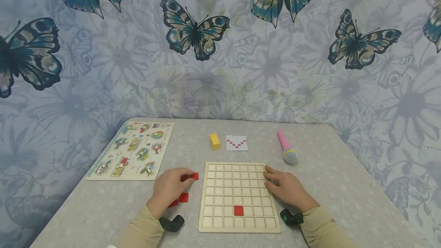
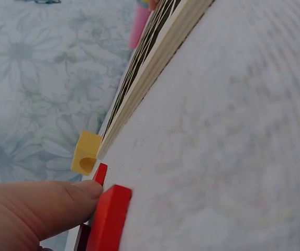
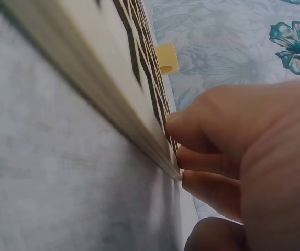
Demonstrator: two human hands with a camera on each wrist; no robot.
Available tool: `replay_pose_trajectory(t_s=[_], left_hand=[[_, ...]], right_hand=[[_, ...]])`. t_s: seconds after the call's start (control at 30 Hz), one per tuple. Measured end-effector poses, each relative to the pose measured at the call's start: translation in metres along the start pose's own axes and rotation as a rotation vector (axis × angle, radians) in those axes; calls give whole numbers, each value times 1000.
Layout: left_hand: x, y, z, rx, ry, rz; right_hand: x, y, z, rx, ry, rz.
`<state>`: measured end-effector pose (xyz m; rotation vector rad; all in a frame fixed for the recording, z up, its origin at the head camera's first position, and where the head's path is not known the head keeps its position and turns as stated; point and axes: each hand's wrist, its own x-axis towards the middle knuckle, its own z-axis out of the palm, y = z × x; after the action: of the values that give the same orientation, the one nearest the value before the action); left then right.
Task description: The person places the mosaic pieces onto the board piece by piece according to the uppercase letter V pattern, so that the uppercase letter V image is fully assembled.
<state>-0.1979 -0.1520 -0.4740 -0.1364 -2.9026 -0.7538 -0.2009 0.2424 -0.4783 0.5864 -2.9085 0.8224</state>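
Observation:
My left hand (image 1: 171,187) is over the red tiles left of the board, thumb and fingertips pinching a red tile (image 1: 195,176). In the left wrist view the thumb (image 2: 71,201) meets one tile's edge, with a larger-looking red tile (image 2: 110,217) close below it. Another red tile (image 1: 183,197) lies by the hand, and more are partly hidden under it. The wooden grid board (image 1: 203,217) carries a single red tile (image 1: 238,210) in a lower cell. My right hand (image 1: 287,188) rests its fingers on the board's right edge near the far corner.
Behind the board are a yellow block (image 1: 215,141), a card with a pink V-shaped pattern (image 1: 236,143) and a pink toy microphone (image 1: 286,146). A picture puzzle board (image 1: 138,150) lies at the far left. A butterfly-patterned wall covering (image 1: 200,87) stands behind the table.

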Motion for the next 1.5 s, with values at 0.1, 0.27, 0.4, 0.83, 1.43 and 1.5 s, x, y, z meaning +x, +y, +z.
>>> replay_pose_trajectory(t_s=[0.1,0.27,0.4,0.83,1.43,1.5], left_hand=[[0,0,0,2,-3,-5],[0,1,1,-6,6,-4],[-1,2,2,-37,34,8],[-7,17,6,-124,53,92],[-34,54,26,-233,-13,394],[-36,57,30,-251,-40,424]], right_hand=[[0,-1,0,-6,-4,2],[-1,-1,-1,-2,-10,6],[-2,-1,-1,0,-3,-7],[-3,-1,-1,-16,0,-24],[-2,-4,-2,-17,-1,-27],[-2,-3,-3,-18,-4,-20]])
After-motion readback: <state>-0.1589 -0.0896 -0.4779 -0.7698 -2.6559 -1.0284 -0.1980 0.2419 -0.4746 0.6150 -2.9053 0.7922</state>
